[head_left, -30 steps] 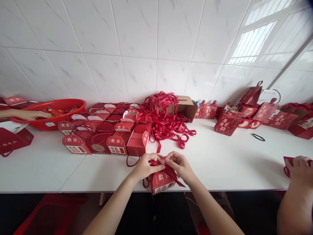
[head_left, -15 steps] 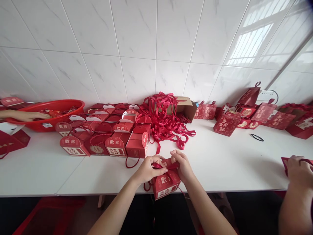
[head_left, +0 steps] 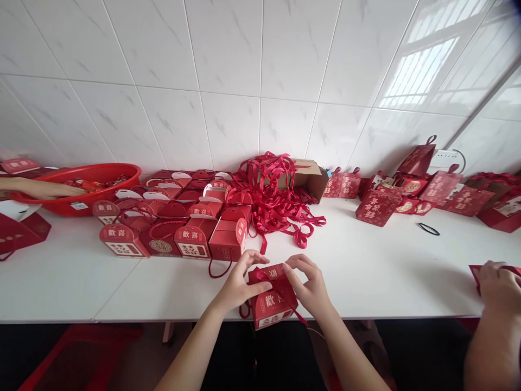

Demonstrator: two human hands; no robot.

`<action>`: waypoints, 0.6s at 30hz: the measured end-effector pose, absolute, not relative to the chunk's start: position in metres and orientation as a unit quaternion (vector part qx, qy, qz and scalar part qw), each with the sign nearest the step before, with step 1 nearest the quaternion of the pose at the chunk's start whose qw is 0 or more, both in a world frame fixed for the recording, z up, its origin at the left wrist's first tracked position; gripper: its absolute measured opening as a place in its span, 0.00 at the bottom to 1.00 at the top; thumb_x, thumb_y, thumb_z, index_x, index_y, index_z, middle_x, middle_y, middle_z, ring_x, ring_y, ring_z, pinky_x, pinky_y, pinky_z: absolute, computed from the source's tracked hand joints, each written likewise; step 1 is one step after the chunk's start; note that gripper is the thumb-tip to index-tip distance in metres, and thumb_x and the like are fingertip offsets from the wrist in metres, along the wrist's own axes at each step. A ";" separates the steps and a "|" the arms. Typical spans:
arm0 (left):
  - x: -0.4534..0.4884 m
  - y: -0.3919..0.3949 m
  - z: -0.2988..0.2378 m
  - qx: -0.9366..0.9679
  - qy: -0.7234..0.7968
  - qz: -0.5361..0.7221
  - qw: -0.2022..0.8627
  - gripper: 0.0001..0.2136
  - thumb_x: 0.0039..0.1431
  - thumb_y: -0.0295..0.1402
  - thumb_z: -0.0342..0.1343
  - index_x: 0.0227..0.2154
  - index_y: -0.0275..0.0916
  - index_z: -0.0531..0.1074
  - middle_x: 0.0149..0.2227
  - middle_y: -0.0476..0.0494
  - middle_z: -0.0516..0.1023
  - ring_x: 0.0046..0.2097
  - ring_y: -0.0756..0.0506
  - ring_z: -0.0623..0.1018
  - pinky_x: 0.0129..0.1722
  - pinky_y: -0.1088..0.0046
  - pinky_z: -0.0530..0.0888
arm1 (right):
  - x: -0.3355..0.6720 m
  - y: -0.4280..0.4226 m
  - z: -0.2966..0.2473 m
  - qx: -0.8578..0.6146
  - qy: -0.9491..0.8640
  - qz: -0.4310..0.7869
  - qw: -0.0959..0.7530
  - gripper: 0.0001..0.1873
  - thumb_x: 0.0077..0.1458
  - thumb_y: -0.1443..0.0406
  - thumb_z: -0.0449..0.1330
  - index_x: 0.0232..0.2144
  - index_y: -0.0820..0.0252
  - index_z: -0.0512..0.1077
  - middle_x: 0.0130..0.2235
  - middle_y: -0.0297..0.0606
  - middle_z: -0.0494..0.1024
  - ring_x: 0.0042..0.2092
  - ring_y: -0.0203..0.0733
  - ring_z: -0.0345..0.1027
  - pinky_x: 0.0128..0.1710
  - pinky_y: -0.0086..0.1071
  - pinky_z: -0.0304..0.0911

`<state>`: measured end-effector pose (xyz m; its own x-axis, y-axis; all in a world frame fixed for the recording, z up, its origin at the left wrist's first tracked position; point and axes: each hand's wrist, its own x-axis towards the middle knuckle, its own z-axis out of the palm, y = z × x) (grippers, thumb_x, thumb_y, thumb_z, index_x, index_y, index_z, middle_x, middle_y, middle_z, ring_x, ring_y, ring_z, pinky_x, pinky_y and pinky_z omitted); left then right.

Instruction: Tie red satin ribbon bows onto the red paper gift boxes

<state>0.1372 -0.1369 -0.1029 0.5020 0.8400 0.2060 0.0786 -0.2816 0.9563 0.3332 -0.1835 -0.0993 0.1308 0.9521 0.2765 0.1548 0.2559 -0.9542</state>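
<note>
A small red gift box (head_left: 272, 304) with gold characters stands at the near edge of the white table (head_left: 366, 271), straight before me. A red ribbon (head_left: 277, 279) lies across its top. My left hand (head_left: 240, 282) pinches the ribbon at the box's left top corner. My right hand (head_left: 309, 282) pinches it on the right side, fingers curled against the box.
Rows of finished red boxes (head_left: 179, 217) stand left of centre. A heap of loose red ribbons (head_left: 277, 201) spills from a cardboard carton (head_left: 309, 176). Another person's hand (head_left: 44, 189) reaches into a red basin (head_left: 77, 187) at far left; someone else's hand (head_left: 499, 285) holds red paper at right. Red bags (head_left: 427, 190) line the wall.
My hands have drawn a little apart along the ribbon and loosened from tight fists into pinches. The box has shifted slightly on the table edge.
</note>
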 end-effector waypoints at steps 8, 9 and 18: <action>0.102 -0.149 -0.158 0.545 0.511 0.509 0.428 0.20 0.59 0.52 0.48 0.39 0.40 0.67 0.43 0.40 0.75 0.51 0.41 0.73 0.57 0.62 0.65 | 0.383 -0.188 -0.157 -0.439 -0.745 0.364 0.346 0.68 0.35 0.42 0.67 0.67 0.49 0.33 0.69 0.47 0.34 0.69 0.59 0.28 0.64 0.56 0.35; 0.100 -0.148 -0.163 0.533 0.522 0.516 0.421 0.19 0.58 0.52 0.49 0.38 0.40 0.67 0.42 0.40 0.75 0.51 0.41 0.73 0.56 0.62 0.65 | 0.380 -0.186 -0.160 -0.458 -0.756 0.346 0.315 0.70 0.33 0.44 0.69 0.67 0.50 0.30 0.69 0.47 0.32 0.69 0.59 0.25 0.64 0.58 0.27; 0.102 -0.143 -0.173 0.505 0.539 0.535 0.409 0.23 0.48 0.51 0.59 0.40 0.40 0.65 0.40 0.40 0.75 0.46 0.42 0.75 0.51 0.61 0.69 | 0.367 -0.185 -0.158 -0.394 -0.743 0.440 0.314 0.69 0.36 0.50 0.70 0.67 0.55 0.30 0.66 0.50 0.52 0.66 0.56 0.47 0.64 0.50 0.43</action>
<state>0.1018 -0.1425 -0.1729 -0.1544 0.9830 0.0991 0.1072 -0.0831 0.9908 0.3668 -0.1849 -0.1580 -0.4930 0.8617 0.1202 0.3090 0.3026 -0.9016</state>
